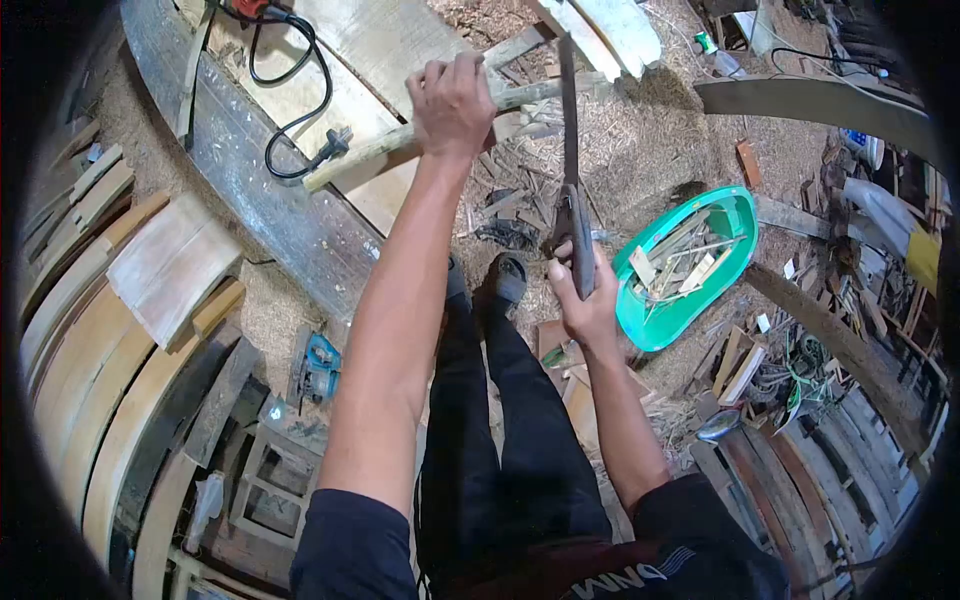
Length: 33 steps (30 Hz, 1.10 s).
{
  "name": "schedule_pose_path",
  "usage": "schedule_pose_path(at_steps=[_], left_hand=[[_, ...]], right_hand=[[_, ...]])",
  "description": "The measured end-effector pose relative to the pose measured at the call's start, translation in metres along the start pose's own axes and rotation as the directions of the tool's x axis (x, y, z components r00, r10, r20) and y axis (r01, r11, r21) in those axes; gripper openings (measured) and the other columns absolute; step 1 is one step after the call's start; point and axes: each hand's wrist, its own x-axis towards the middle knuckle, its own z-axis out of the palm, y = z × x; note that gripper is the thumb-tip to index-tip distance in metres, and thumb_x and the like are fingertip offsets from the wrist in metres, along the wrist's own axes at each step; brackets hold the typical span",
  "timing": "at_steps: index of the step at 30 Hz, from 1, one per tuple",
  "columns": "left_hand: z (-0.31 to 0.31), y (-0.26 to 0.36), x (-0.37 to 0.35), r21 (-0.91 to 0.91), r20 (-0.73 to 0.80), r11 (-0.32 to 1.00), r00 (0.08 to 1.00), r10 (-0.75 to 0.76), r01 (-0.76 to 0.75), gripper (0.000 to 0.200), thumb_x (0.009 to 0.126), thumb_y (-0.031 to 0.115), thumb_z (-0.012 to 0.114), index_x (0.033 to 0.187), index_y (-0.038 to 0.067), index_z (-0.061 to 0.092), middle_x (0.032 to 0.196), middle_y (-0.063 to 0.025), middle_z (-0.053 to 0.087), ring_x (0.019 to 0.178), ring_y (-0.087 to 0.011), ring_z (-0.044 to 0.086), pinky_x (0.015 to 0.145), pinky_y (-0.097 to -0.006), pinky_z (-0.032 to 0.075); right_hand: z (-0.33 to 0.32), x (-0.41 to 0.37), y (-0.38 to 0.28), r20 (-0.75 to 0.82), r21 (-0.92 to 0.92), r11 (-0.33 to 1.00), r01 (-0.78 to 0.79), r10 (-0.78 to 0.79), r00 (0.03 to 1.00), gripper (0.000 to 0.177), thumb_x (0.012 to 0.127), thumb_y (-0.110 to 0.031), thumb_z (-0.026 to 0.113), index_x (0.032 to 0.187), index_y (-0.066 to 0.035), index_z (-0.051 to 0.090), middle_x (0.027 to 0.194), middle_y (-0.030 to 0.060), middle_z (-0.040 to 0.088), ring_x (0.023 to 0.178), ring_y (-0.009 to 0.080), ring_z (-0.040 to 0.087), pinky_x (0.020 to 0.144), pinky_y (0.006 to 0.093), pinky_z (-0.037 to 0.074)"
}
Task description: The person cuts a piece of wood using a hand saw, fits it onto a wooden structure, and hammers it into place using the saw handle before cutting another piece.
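My left hand (453, 108) is wrapped over a rough wooden stick (368, 154), pressing it down across the edge of the workbench boards (352, 40). The stick's right end juts out past the boards. In my right hand (588, 300) is a handsaw (570, 130), held by its handle with the long dark blade pointing away from me. The blade overlaps the stick in this view, to the right of my left hand. A black power cord (325, 75) with a plug (336, 141) lies near the stick's left end.
A green tub (634, 322) of wood scraps stands on the shavings-covered floor to my right. A blue power tool (318, 366) sits low on the left. Stacked planks (110, 370) line the left side, and more timber (800, 480) lies at lower right.
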Motion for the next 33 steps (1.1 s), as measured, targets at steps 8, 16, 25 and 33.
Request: schedule_pose_path(at_steps=[8, 16, 25, 33], left_hand=[[0.011, 0.006, 0.027, -0.095, -0.191, 0.954, 0.935, -0.298, 0.284, 0.048, 0.092, 0.023, 0.054, 0.134, 0.003, 0.044, 0.146, -0.0189, 0.039, 0.142, -0.0324, 0.031, 0.116, -0.0588, 0.010], [0.031, 0.006, 0.034, 0.140, -0.205, 0.911, 0.912, -0.356, 0.387, 0.044, 0.092, 0.024, 0.050, 0.133, 0.006, 0.049, 0.147, -0.0163, 0.042, 0.143, -0.0303, 0.032, 0.115, -0.0608, 0.015], [0.031, 0.007, 0.035, 0.225, -0.231, 0.901, 0.918, -0.321, 0.371, 0.042, 0.093, 0.025, 0.050, 0.131, 0.009, 0.053, 0.144, -0.0142, 0.046, 0.141, -0.0302, 0.036, 0.115, -0.0602, 0.017], [0.031, 0.009, 0.035, 0.168, -0.235, 0.906, 0.908, -0.347, 0.389, 0.040, 0.093, 0.025, 0.051, 0.130, 0.009, 0.055, 0.146, -0.0148, 0.045, 0.141, -0.0305, 0.035, 0.115, -0.0596, 0.018]], right_hand=[[0.002, 0.038, 0.019, -0.027, -0.159, 0.979, 0.128, -0.134, 0.991, 0.025, 0.092, -0.018, 0.068, 0.075, -0.003, 0.056, 0.059, -0.0040, 0.045, 0.055, 0.0044, 0.039, 0.049, 0.0248, 0.031], [0.002, 0.051, 0.019, 0.026, -0.185, 0.974, 0.129, -0.126, 0.992, 0.029, 0.092, -0.019, 0.066, 0.070, -0.004, 0.053, 0.055, -0.0023, 0.041, 0.051, 0.0058, 0.038, 0.047, 0.0273, 0.031], [0.007, 0.040, 0.027, -0.025, -0.213, 0.965, 0.152, -0.161, 0.987, 0.024, 0.090, -0.016, 0.066, 0.072, -0.004, 0.055, 0.054, 0.0007, 0.044, 0.050, 0.0070, 0.042, 0.048, 0.0280, 0.034], [0.010, 0.035, 0.028, -0.031, -0.200, 0.956, 0.216, -0.226, 0.974, 0.019, 0.089, -0.012, 0.065, 0.074, -0.002, 0.058, 0.055, 0.0028, 0.048, 0.049, 0.0095, 0.046, 0.048, 0.0280, 0.038]])
